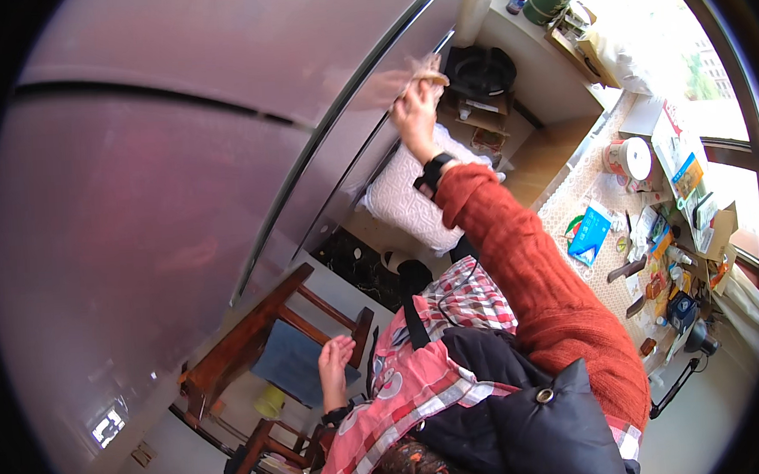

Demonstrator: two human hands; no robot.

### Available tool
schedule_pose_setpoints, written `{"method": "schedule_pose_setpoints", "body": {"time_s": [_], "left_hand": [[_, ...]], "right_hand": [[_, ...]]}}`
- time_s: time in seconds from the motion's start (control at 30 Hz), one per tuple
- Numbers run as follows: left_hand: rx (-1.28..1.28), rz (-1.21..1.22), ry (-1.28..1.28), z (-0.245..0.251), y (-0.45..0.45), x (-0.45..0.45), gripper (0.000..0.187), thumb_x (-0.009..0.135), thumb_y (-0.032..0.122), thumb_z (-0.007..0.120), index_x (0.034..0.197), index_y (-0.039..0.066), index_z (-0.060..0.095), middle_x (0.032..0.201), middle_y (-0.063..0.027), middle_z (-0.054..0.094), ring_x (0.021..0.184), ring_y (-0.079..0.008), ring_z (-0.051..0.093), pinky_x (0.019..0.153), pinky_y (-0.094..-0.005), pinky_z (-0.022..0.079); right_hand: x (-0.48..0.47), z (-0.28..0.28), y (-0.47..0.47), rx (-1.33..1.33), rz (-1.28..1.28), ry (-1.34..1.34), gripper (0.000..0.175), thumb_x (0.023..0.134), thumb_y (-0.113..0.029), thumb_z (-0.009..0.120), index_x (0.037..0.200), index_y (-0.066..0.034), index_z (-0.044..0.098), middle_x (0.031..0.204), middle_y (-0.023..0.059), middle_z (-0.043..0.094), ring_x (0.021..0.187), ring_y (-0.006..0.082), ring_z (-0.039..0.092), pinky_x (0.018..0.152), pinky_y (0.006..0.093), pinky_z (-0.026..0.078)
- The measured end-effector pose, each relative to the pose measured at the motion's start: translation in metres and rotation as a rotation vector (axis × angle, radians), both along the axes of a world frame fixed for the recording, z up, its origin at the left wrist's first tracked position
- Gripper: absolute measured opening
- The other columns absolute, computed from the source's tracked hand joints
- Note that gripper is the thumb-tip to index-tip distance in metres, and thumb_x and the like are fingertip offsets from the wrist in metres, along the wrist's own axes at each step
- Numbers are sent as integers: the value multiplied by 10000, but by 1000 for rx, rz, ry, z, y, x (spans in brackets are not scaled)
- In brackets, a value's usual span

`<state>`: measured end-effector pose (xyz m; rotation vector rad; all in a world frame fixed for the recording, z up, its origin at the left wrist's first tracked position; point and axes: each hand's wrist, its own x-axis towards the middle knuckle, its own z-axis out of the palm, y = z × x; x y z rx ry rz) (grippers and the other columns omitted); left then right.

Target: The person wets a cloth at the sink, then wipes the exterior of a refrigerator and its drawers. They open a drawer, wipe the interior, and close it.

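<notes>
My right hand (415, 114) grips a light, crumpled cloth (432, 80) near the far edge of a tall, glossy mauve cabinet front (159, 203). The cloth is slightly blurred, and I cannot tell whether it touches the panel. My right arm stretches up and forward in a rust-red knitted sleeve, with a black band at the wrist. Lower down, my left hand (334, 363) is bare of any object, its fingers extended, near a dark wooden chair (249, 337) with a blue-grey seat. A pink checked apron (412, 377) covers my front.
Below my right forearm sits a white textured cushion (409, 197). A black round object (481, 71) rests on cardboard beyond it. To the right, a table with a lace-patterned cover (555, 205) bears a white tub (628, 158), a blue packet (590, 232) and much clutter beside a window.
</notes>
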<state>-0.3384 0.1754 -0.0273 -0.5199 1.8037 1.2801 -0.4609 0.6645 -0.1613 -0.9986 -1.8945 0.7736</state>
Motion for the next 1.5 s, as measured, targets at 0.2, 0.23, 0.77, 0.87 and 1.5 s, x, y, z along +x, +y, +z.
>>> {"method": "schedule_pose_setpoints", "body": {"time_s": [0.2, 0.23, 0.77, 0.87, 1.5], "left_hand": [[73, -47, 90, 3, -41, -12, 338, 1018, 278, 408, 1174, 5, 532, 1127, -120, 628, 1020, -196, 626, 861, -279, 476], [43, -33, 74, 4, -49, -12, 340, 1017, 282, 411, 1172, 5, 532, 1126, -121, 629, 1021, -196, 626, 859, -279, 476], [57, 84, 105, 5, -83, -25, 340, 1011, 290, 432, 1162, 7, 545, 1116, -123, 638, 1029, -194, 629, 861, -276, 483], [57, 57, 80, 3, -78, -21, 344, 1009, 292, 434, 1161, 4, 545, 1122, -127, 637, 1035, -199, 628, 855, -277, 489], [66, 205, 69, -10, -129, 19, 332, 1004, 287, 453, 1162, 15, 559, 1107, -110, 648, 1002, -178, 638, 831, -258, 484]], "right_hand": [[-4, -4, -183, -247, 157, 9, 245, 786, -113, 631, 1011, -34, 571, 1224, 288, 393, 1082, 456, 451, 902, 479, 428], [-1, 1, -214, -207, 171, 26, 238, 784, -110, 628, 1001, -33, 570, 1205, 293, 394, 1068, 464, 449, 901, 491, 423], [53, 5, -194, -1297, 571, 6, 152, 921, -67, 516, 1056, -33, 575, 886, 75, 645, 794, 191, 645, 726, 335, 561], [33, 41, -188, -1473, 402, 754, 121, 917, -62, 466, 1007, -37, 542, 880, 68, 599, 771, 205, 618, 710, 340, 547], [6, 140, -336, -169, 515, 170, 174, 862, -111, 565, 1024, -59, 526, 956, 70, 536, 843, 195, 538, 709, 319, 481]]}}
